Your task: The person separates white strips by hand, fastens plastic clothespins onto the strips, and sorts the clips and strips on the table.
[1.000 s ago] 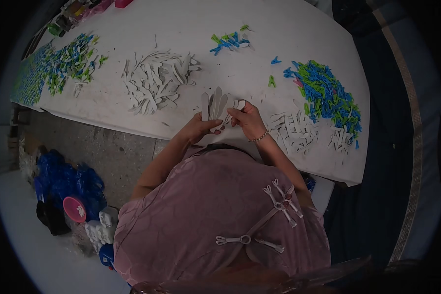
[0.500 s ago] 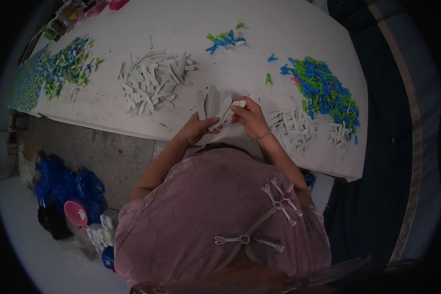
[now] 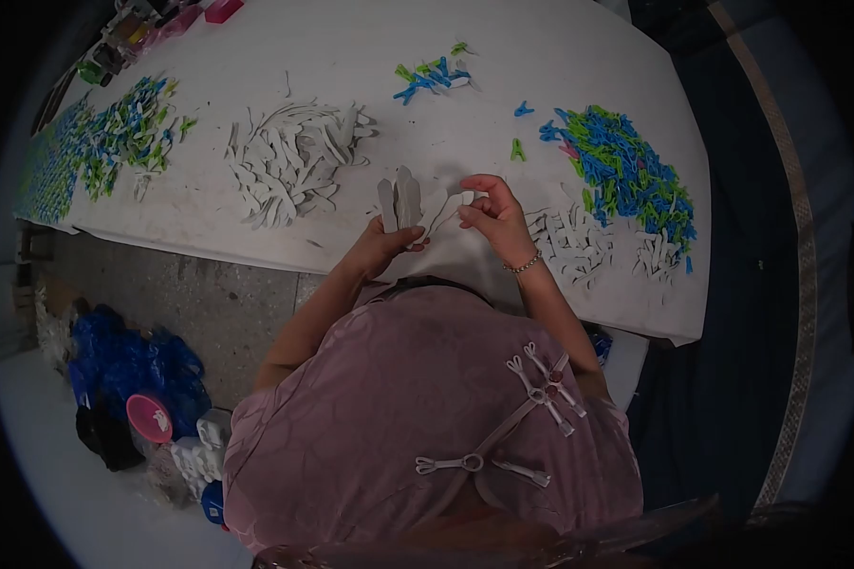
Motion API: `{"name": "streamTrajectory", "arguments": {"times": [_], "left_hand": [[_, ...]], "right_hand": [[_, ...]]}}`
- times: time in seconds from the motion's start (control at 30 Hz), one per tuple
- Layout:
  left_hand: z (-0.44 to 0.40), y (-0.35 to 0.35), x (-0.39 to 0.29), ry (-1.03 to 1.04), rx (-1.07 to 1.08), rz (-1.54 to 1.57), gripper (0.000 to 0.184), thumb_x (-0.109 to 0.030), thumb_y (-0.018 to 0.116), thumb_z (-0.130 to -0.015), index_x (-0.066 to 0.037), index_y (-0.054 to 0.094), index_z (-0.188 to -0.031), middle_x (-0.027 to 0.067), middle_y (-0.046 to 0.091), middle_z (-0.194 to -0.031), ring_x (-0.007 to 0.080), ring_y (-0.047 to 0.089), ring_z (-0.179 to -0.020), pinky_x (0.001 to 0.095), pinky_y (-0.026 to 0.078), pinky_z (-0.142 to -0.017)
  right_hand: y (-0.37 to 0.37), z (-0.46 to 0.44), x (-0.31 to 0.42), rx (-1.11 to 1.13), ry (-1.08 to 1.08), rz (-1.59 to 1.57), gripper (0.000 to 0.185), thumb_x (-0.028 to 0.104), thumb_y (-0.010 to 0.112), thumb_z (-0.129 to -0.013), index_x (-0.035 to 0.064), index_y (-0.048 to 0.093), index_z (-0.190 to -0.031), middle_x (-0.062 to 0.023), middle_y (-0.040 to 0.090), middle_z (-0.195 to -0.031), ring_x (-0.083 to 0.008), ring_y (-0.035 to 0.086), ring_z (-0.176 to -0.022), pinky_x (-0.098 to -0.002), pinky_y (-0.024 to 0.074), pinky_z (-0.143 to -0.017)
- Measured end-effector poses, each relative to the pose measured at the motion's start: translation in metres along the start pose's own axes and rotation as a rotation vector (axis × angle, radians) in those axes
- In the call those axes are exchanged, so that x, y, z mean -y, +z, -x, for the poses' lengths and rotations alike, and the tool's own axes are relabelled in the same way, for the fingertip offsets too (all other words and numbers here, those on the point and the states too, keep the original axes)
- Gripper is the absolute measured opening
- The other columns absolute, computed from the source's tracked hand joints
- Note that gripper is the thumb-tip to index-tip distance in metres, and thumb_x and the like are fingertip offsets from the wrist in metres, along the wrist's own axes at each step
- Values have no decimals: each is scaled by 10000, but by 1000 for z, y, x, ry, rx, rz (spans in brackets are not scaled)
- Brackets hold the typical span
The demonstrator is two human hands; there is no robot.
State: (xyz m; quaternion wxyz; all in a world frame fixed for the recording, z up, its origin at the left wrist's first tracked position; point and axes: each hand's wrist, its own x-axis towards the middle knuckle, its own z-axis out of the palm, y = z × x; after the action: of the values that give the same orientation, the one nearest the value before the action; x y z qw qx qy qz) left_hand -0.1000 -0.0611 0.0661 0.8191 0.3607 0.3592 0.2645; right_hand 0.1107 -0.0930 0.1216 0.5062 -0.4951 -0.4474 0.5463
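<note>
The person's left hand (image 3: 396, 239) grasps a fan of flat white strips (image 3: 406, 199) over the desk (image 3: 351, 57); the right hand (image 3: 496, 216) curls by one strip's tip, its grip unclear.

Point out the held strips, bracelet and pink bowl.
Held strips (image 3: 406, 199): head view, upper part of the tallest.
Bracelet (image 3: 525, 265): head view, middle of its visible band.
Pink bowl (image 3: 140, 415): head view, bare inner wall.
</note>
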Motion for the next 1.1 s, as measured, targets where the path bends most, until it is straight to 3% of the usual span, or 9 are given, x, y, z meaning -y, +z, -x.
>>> {"name": "streamTrajectory", "arguments": {"times": [0.37,0.47,0.73,1.1], "left_hand": [[0,0,3,7,13,97,281,-126,653,-785,-22,543,-1022,74,607,-903,191,594,-848,317,481,-743],[-1,-1,4,7,22,91,273,-118,649,-788,-21,547,-1022,78,611,-903,190,595,-845,318,481,-741],[-2,1,2,10,69,35,244,-113,654,-788,-40,586,-1011,50,626,-913,161,601,-841,293,491,-743],[0,7,-7,76,46,-128,229,-133,657,-794,-40,587,-991,41,624,-874,125,591,-806,274,494,-706]], "right_hand": [[-1,6,-1,33,58,61,305,58,594,-819,43,494,-1106,10,545,-732,-54,543,-679,-200,463,-665],[0,6,0,23,29,90,327,82,603,-811,59,512,-1125,12,534,-711,-47,531,-665,-198,459,-619],[-1,2,-14,20,37,131,198,150,641,-811,38,598,-968,27,534,-643,-38,533,-595,-174,420,-548],[-2,1,-2,17,-15,246,127,139,679,-780,31,614,-765,46,548,-661,-25,461,-619,-180,377,-562]]}}
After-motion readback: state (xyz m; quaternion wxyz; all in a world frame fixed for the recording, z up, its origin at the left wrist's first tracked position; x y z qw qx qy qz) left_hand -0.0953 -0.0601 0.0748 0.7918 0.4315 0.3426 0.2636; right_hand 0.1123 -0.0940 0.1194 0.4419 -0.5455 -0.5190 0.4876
